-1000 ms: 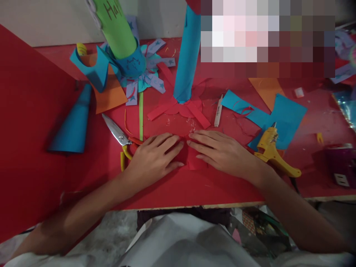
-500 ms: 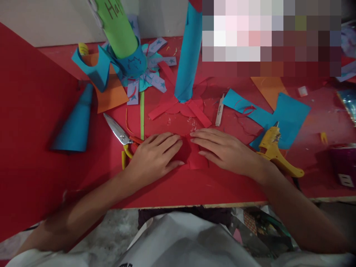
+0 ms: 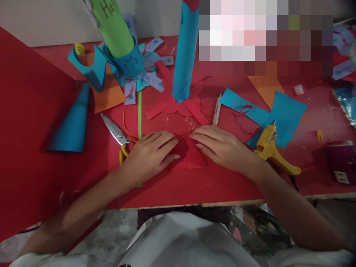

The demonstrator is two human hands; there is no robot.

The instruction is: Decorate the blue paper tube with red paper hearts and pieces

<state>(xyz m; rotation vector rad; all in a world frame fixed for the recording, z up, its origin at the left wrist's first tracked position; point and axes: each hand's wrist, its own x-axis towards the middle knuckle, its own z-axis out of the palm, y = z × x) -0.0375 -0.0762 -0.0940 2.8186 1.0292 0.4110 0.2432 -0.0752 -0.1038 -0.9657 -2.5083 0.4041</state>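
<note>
A piece of red paper (image 3: pixel 189 157) lies on the red table (image 3: pixel 178 193) in front of me, hard to tell from the tabletop. My left hand (image 3: pixel 154 154) rests palm down on its left side, fingers spread and pointing right. On its right side lies my right hand (image 3: pixel 222 146), also palm down with fingers extended. Scissors (image 3: pixel 115 129) with orange and yellow handles lie by my left hand, which partly covers them. Beyond the hands, a blue paper tube (image 3: pixel 185 55) stands on a red petal-shaped base (image 3: pixel 179 107).
A yellow glue gun (image 3: pixel 274 152) lies right of my right hand, near blue paper (image 3: pixel 290 115). A marker (image 3: pixel 217 109) lies behind that hand. Farther left are a green tube (image 3: pixel 115 33), a blue cone (image 3: pixel 73 124) and orange paper (image 3: pixel 108 92).
The view has shifted slightly, moving everything a little to the left. Both hands stay flat on the red paper, with little change in their pose.
</note>
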